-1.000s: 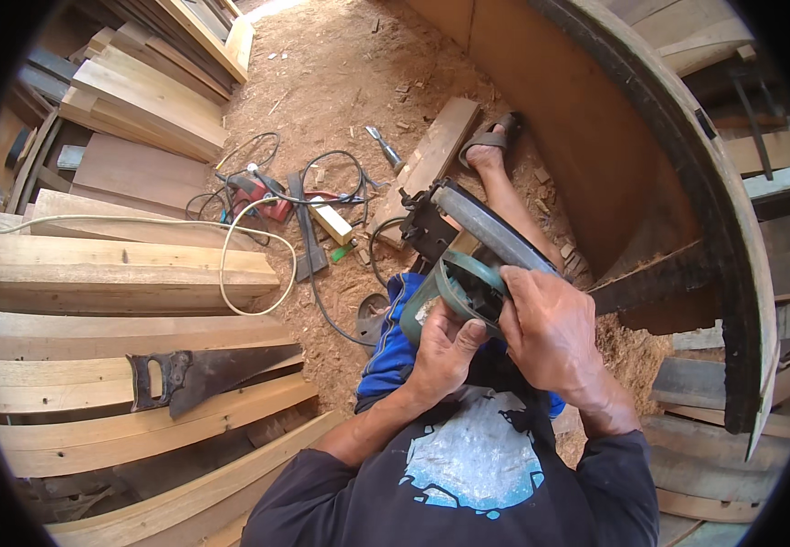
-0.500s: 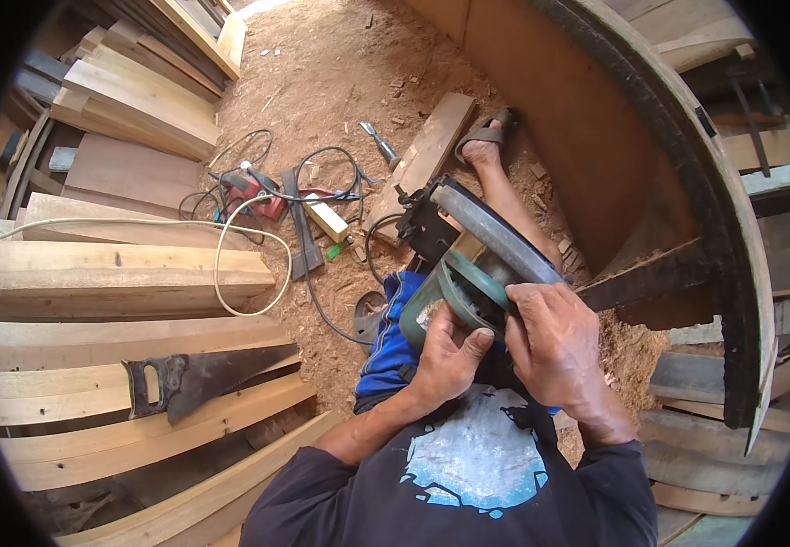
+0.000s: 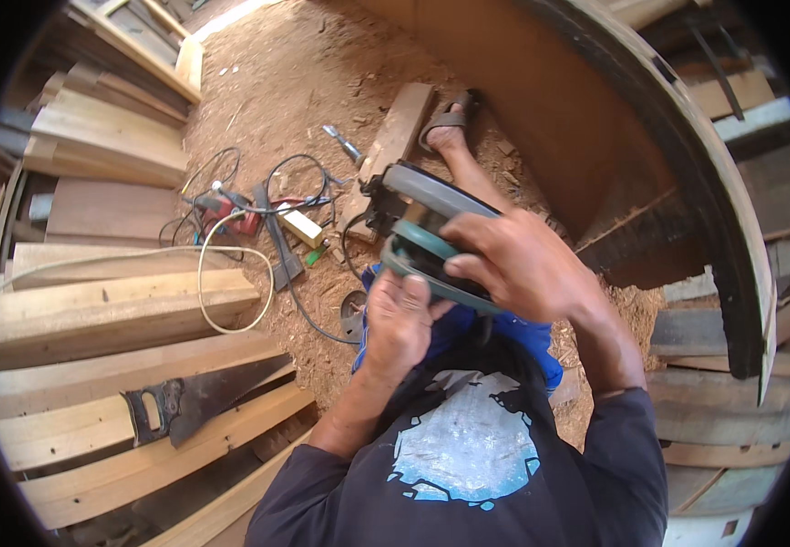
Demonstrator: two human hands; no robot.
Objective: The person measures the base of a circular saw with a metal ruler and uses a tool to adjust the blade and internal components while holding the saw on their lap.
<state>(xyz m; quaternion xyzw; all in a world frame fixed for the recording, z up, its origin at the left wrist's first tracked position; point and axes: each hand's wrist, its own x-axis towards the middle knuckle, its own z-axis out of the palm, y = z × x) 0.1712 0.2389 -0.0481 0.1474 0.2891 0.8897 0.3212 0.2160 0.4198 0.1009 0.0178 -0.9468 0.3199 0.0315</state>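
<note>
A green corded power tool, which looks like a circular saw (image 3: 418, 242), is held above my lap. It has a grey curved metal guard and a black plate with knobs at its far left end. My left hand (image 3: 399, 317) grips the near left side of its green body, thumb on top. From the right, my right hand (image 3: 518, 260) is bent over the tool, its thumb and fingers closed around the green and black handle part. Motion smears the fingers a little, and the hands hide part of the handle. No blade can be made out.
Left, a handsaw (image 3: 199, 397) lies on stacked planks (image 3: 122, 301). A red power tool (image 3: 238, 219), tangled cords, a chisel (image 3: 342, 143) and a timber piece (image 3: 400, 128) lie on the sawdust-covered ground. A large curved wooden panel (image 3: 586, 137) rises at right, beside my sandalled foot.
The circular saw has shifted left and tilted. My right hand has turned and reached farther across it, while my left hand has slid to its lower left side. The whole view has shifted slightly.
</note>
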